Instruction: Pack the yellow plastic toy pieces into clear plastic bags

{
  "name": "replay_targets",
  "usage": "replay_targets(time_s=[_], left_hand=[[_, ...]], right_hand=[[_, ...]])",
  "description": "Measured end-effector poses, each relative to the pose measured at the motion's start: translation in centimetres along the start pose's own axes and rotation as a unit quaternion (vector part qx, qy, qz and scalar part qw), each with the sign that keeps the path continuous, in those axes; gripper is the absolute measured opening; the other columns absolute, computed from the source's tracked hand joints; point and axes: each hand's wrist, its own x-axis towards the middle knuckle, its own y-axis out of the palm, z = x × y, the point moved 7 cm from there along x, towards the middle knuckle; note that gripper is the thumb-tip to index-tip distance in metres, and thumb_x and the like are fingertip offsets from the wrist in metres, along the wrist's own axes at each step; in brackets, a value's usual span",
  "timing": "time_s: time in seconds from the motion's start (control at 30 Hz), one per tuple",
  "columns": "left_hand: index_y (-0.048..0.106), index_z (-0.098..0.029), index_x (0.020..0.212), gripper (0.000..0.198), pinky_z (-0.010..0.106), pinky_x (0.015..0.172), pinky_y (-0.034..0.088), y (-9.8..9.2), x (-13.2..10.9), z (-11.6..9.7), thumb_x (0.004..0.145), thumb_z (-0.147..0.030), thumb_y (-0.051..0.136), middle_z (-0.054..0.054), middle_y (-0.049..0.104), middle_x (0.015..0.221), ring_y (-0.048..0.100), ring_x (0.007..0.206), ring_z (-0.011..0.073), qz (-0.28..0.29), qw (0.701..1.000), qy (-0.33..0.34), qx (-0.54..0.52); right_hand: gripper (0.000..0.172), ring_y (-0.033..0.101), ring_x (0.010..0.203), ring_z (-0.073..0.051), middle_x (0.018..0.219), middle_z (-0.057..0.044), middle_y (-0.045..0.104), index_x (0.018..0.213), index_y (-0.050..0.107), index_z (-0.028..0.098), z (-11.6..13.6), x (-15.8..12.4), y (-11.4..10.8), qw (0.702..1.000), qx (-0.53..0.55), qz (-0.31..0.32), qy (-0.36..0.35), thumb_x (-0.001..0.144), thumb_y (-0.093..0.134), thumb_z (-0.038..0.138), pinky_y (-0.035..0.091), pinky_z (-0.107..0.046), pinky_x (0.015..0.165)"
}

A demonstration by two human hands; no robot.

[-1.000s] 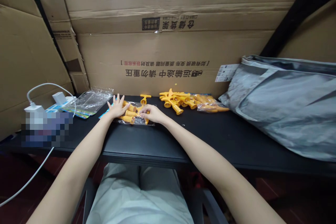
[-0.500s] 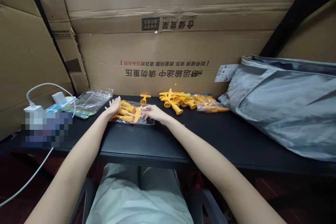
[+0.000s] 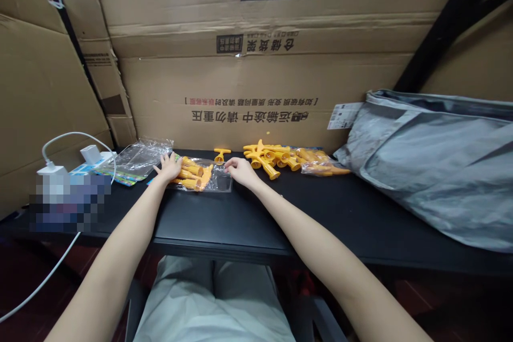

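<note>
A clear plastic bag [image 3: 222, 184] lies flat on the black table, with several yellow plastic T-shaped pieces [image 3: 192, 170] inside. They have a crossbar at one end and a round hollow end. My left hand [image 3: 169, 168] rests on the bag's left end, fingers spread. At the bag's right edge, my right hand [image 3: 242, 171] pinches the film between thumb and fingertips. One loose yellow T-shaped piece [image 3: 220, 155] stands just behind the bag. Farther right is a pile of loose yellow pieces [image 3: 267, 159].
A filled bag of yellow pieces [image 3: 320, 162] lies beyond the pile. Clear plastic bags [image 3: 141, 160] lie on the left, near a power strip with white chargers [image 3: 54, 176] and a cable. A large grey bag [image 3: 433, 165] occupies the right side. Cardboard [image 3: 248, 80] walls the back.
My right hand has shifted right, off the yellow pieces to the bag's edge. My left hand has flattened and spread over the left end. The view has tilted slightly up.
</note>
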Motion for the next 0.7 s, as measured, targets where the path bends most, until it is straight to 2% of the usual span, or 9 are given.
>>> replay_targets(time_s=[0.07,0.13,0.27,0.43,0.53,0.6,0.7], left_hand=[[0.025,-0.015,0.143,0.066,0.057,0.107,0.013,-0.3,0.1,0.6,0.087,-0.049,0.018,0.013,0.012,0.152,0.005,0.139,0.0297,0.001,1.000,-0.020,0.003],[0.025,-0.013,0.143,0.066,0.056,0.108,0.013,-0.6,0.2,1.1,0.088,-0.048,0.017,0.014,0.012,0.152,0.005,0.139,0.0295,-0.001,0.999,-0.039,0.002],[0.026,-0.011,0.142,0.067,0.057,0.107,0.014,-0.8,0.5,1.6,0.087,-0.047,0.015,0.015,0.015,0.151,0.009,0.138,0.0305,-0.016,0.998,-0.053,-0.009],[0.028,-0.011,0.141,0.066,0.058,0.107,0.014,-0.7,0.8,1.9,0.088,-0.047,0.015,0.016,0.019,0.150,0.012,0.138,0.0305,-0.029,0.998,-0.054,-0.019],[0.028,-0.010,0.141,0.066,0.058,0.107,0.013,-0.7,0.8,1.8,0.088,-0.046,0.015,0.016,0.020,0.149,0.012,0.138,0.0311,-0.034,0.998,-0.047,-0.022],[0.028,-0.009,0.141,0.066,0.059,0.106,0.013,-0.7,0.8,1.7,0.088,-0.047,0.015,0.017,0.019,0.149,0.012,0.138,0.0321,-0.034,0.998,-0.039,-0.032],[0.028,-0.010,0.141,0.066,0.060,0.106,0.012,-0.6,0.8,1.6,0.089,-0.047,0.015,0.017,0.018,0.150,0.011,0.138,0.0316,-0.036,0.998,-0.038,-0.044]], right_hand=[[0.026,0.062,0.082,-0.014,0.092,-0.007,0.068,0.094,0.062,0.014,-0.5,0.6,-1.0,0.997,-0.048,-0.061,-0.027,0.075,0.046,0.006,0.047,-0.025,0.077],[0.035,0.061,0.088,-0.014,0.105,-0.009,0.065,0.106,0.058,0.012,-1.1,1.2,-1.4,0.993,-0.078,-0.078,-0.041,0.075,0.044,0.005,0.046,-0.026,0.083],[0.052,0.055,0.104,-0.016,0.127,-0.009,0.053,0.122,0.050,0.014,-1.6,2.9,-0.7,0.983,-0.161,-0.042,-0.073,0.073,0.039,-0.001,0.041,-0.029,0.093],[0.064,0.037,0.126,-0.022,0.141,-0.007,0.040,0.131,0.043,0.019,-1.3,5.4,0.8,0.954,-0.284,0.027,-0.091,0.072,0.041,-0.004,0.032,-0.040,0.102],[0.059,0.028,0.132,-0.025,0.145,-0.005,0.033,0.128,0.045,0.024,-1.3,6.6,1.7,0.938,-0.325,0.066,-0.095,0.074,0.045,-0.001,0.025,-0.048,0.104],[0.049,0.027,0.132,-0.025,0.141,-0.004,0.040,0.120,0.051,0.025,-1.3,7.2,2.1,0.931,-0.340,0.074,-0.108,0.077,0.046,0.003,0.021,-0.051,0.104],[0.034,0.034,0.127,-0.024,0.126,-0.008,0.054,0.109,0.053,0.021,-1.1,7.3,2.2,0.922,-0.357,0.058,-0.139,0.079,0.049,0.008,0.020,-0.051,0.103]])
